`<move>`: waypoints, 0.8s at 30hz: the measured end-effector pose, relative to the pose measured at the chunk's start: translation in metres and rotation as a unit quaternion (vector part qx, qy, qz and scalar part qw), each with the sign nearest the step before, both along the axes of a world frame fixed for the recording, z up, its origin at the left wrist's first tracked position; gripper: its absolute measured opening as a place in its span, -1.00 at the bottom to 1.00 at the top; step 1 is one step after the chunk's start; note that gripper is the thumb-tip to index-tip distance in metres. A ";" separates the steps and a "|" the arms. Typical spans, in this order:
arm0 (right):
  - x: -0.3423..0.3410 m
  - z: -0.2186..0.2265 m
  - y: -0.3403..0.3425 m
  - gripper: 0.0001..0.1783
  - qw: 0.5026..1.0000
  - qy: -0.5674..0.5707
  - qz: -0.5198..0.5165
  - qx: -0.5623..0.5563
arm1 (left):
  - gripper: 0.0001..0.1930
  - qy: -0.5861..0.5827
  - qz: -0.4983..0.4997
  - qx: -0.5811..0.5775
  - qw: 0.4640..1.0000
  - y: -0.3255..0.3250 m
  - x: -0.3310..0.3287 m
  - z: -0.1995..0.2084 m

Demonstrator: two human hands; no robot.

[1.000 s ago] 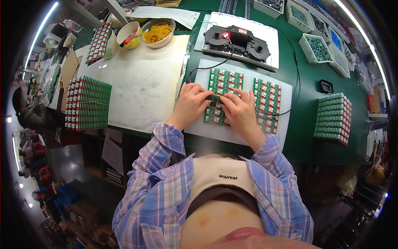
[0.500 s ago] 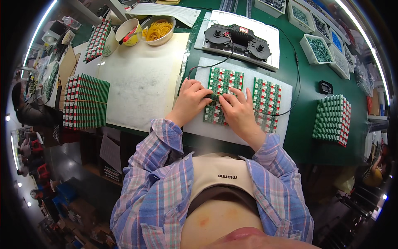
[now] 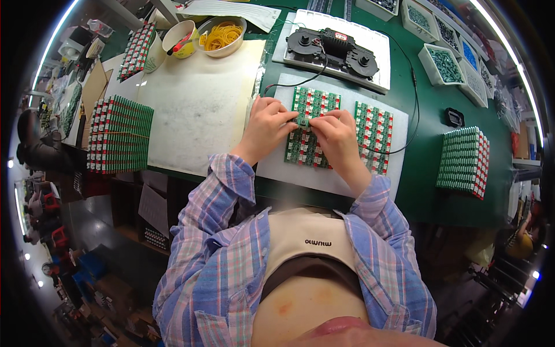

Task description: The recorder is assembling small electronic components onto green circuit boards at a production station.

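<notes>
A small green circuit board [image 3: 303, 121] sits between my two hands, above a panel of circuit boards [image 3: 302, 151] with white and red parts. Thumb and fingertips of my left hand [image 3: 265, 126] are closed on its left end. At its right end, my right hand [image 3: 340, 137] pinches with the fingers bunched together. A second circuit board panel [image 3: 374, 130] lies just right of my right hand. Both panels rest on a white foam pad [image 3: 283, 184]. Past my left hand's knuckles runs a black cable [image 3: 289, 91], and my fingertips partly hide the small board.
Beyond the pad, a black device with two round hubs [image 3: 332, 55] lies on a white foam tray. Stacks of circuit boards [image 3: 120, 136] stand left and right [image 3: 462, 163]. Rubber bands fill a bowl [image 3: 222, 37] at the back left; parts bins [image 3: 442, 66] line the back right.
My right hand's fingers, spread before, have drawn together at the small board. The board's green face shows more plainly between my fingertips. My left hand stays nearly in place.
</notes>
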State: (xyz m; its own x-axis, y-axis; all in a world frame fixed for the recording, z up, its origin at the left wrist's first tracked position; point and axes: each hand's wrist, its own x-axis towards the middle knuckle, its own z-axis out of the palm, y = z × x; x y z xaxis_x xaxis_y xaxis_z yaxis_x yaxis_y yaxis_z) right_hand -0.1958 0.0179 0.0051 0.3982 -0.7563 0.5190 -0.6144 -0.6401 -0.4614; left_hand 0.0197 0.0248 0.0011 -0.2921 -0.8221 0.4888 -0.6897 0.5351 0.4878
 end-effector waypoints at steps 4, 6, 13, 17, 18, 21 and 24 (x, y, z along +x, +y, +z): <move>0.000 -0.010 -0.011 -0.83 1.000 -0.005 -0.022 0.008 | -0.77 0.021 0.015 0.028 0.999 -0.012 -0.006 -0.002; 0.002 -0.009 -0.010 -0.83 1.000 0.002 -0.025 -0.004 | -0.77 0.020 0.014 0.024 0.999 -0.011 -0.004 -0.004; 0.003 -0.012 -0.010 -0.82 0.999 0.013 -0.034 -0.021 | -0.77 0.044 0.018 0.049 0.998 -0.010 -0.003 -0.013; 0.002 -0.013 -0.009 -0.81 0.998 0.033 -0.038 -0.024 | -0.77 0.046 0.021 0.063 0.997 -0.010 -0.004 -0.014; 0.002 -0.013 -0.008 -0.80 0.998 0.045 -0.041 -0.029 | -0.77 0.043 0.021 0.063 0.997 -0.010 -0.004 -0.014; 0.002 -0.011 -0.005 -0.79 0.995 0.073 -0.047 -0.042 | -0.77 0.032 0.022 0.065 0.997 -0.010 -0.003 -0.014; 0.003 -0.009 0.000 -0.76 0.988 0.124 -0.059 -0.069 | -0.77 0.011 0.025 0.068 0.997 -0.011 -0.002 -0.014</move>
